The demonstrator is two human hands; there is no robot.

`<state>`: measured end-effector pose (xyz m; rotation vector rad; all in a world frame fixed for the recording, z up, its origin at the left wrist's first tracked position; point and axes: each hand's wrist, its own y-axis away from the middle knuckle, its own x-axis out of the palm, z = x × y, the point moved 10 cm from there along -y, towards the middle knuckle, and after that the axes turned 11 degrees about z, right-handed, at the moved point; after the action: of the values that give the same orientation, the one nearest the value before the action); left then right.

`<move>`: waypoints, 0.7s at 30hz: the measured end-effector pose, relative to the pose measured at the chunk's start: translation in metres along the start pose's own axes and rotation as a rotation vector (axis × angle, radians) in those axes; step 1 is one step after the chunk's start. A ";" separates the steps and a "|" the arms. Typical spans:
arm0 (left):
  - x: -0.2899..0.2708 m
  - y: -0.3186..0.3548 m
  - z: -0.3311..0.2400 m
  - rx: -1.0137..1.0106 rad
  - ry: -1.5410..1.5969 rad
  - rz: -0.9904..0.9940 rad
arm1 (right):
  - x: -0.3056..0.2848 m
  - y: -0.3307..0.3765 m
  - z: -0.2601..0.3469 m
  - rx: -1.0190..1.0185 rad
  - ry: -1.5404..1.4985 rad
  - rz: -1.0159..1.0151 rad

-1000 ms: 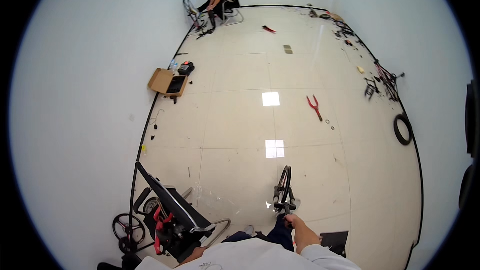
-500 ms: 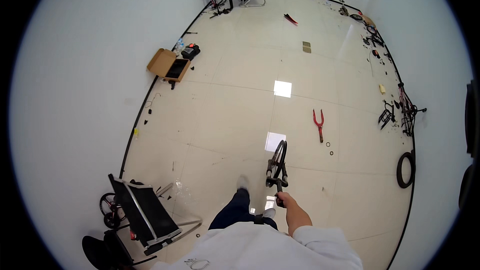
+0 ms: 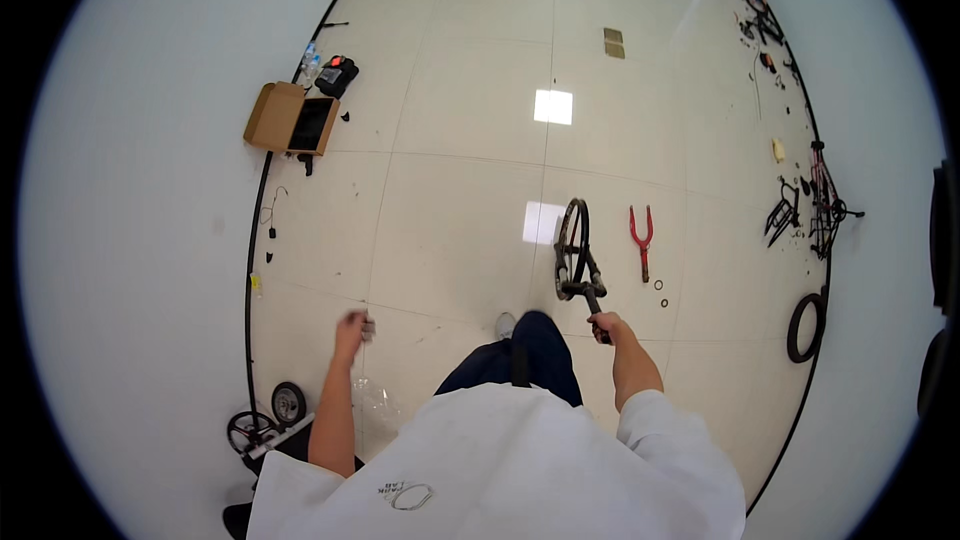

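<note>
My right hand (image 3: 610, 328) is wrapped around the dark steerer tube of a bicycle front fork (image 3: 580, 289). A small spoked wheel with a black tyre (image 3: 585, 240) sits between the legs of that fork, pointing away from me. My left hand (image 3: 356, 325) hangs out over the floor on the left. Its fingers are smeared by motion, so their hold is unclear. A bare red fork (image 3: 641, 240) lies on the tiles just right of the wheel, with two small rings (image 3: 659, 285) beside its stem.
Along the left wall are an open cardboard box (image 3: 272, 118), a dark bag (image 3: 336, 76) and loose wheels (image 3: 289, 403) near a chair. Against the right wall lie a black tyre (image 3: 805, 328), a red bike frame (image 3: 825, 205) and a black rack (image 3: 783, 212).
My left arm has come into view. The fork with its wheel has shifted up and right in the picture, still in my right hand. My view has tilted down; the seated person is out of sight.
</note>
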<state>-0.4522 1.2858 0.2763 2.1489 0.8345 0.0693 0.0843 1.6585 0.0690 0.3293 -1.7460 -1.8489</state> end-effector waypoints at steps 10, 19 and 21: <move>-0.016 -0.084 -0.180 -0.074 -0.057 -0.123 | 0.009 0.018 0.177 0.029 0.257 -0.091; 0.028 -0.001 -0.107 -0.948 0.168 -0.087 | 0.024 0.001 0.422 0.005 0.315 -0.151; 0.020 -0.009 -0.101 -0.966 0.249 -0.090 | 0.034 -0.003 0.459 0.028 0.322 -0.148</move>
<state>-0.4734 1.3689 0.3332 1.2009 0.8039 0.5793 -0.1923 2.0216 0.1273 0.7415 -1.5603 -1.7571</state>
